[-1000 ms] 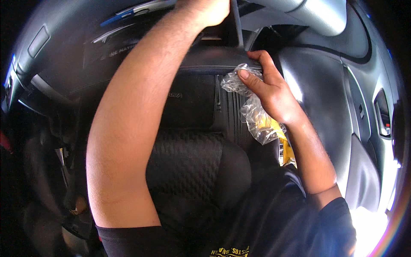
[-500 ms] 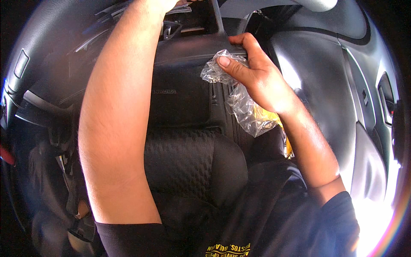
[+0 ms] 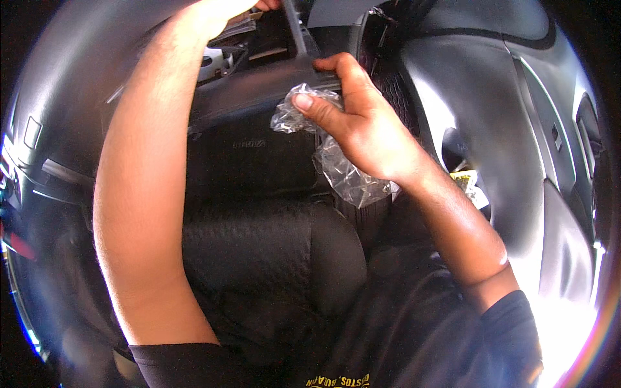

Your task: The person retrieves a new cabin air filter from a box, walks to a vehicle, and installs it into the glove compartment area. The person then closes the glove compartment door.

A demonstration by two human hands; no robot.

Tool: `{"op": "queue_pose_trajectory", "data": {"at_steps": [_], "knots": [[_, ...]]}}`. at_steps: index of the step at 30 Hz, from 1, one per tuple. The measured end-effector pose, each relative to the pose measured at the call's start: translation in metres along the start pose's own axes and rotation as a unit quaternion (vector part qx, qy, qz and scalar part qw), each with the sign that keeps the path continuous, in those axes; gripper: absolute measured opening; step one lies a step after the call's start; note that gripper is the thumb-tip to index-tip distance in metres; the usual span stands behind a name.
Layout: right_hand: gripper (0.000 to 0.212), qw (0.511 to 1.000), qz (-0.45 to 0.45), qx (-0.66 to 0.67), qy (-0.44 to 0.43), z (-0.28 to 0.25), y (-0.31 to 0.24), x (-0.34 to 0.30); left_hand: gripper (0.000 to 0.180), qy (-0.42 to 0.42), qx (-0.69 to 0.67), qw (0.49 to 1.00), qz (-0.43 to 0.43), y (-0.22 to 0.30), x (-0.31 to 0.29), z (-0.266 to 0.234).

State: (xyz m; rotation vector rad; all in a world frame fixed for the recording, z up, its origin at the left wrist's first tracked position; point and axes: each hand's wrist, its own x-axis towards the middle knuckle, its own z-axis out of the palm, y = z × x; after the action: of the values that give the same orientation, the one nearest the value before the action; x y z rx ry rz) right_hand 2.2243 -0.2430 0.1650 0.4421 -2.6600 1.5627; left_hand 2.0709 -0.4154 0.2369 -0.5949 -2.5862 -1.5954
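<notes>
My right hand [image 3: 372,129] has its thumb pressed on a crumpled clear plastic bag [image 3: 352,178], which hangs below the palm. Its index finger hooks over the corner of a black glove box lid [image 3: 255,97]. At the upper edge, my left hand [image 3: 223,13] reaches to the far side of the glove box opening, beside an upright dark strut [image 3: 295,29]. Most of its fingers are cut off by the picture's edge, so its grip is unclear. Behind the lid, between my arms, lie some papers [image 3: 240,27] and a dark bracket-like part.
Below the lid is a black textured seat [image 3: 252,246]. A grey door panel [image 3: 491,129] rises on the right. A yellow and white packet [image 3: 471,186] sits beside my right forearm. The dark dashboard [image 3: 71,84] curves along the left.
Both hands and the glove box have shifted left in the picture, and more of the opening shows. The right hand keeps its hold on the bag. A yellow-white packet now shows right of the forearm.
</notes>
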Motion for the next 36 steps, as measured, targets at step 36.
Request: {"op": "queue_pose_trajectory", "data": {"at_steps": [36], "knots": [[0.062,1.000,-0.002,-0.003,-0.024,-0.002,0.000,0.004,0.022,0.199,0.407,0.856,0.250,-0.042,-0.004,0.003]]}}
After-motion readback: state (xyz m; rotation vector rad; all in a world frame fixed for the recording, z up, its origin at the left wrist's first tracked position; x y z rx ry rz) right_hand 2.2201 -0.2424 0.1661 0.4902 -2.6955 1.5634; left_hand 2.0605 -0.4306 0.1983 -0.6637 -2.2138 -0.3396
